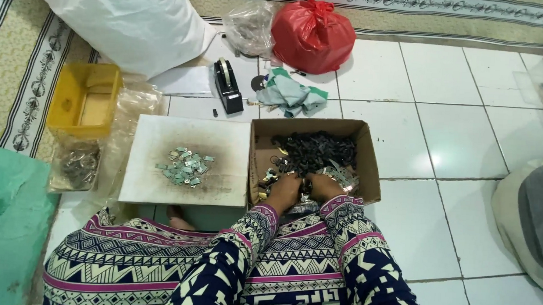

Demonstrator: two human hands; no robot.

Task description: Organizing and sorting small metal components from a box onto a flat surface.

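In the box on the floor, both hands, left and right, are digging among small parts; their grip I cannot tell. Sharp pieces could be pricking fingers, I think.

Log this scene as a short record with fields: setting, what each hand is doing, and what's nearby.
setting: white tiled floor, person seated
left hand: in the cardboard box, among small parts
right hand: in the same box, beside the left
box contents: dark pieces, some shiny ones
white board: small pile of metal tabs
nearby: tape dispenser, red bag, yellow tub
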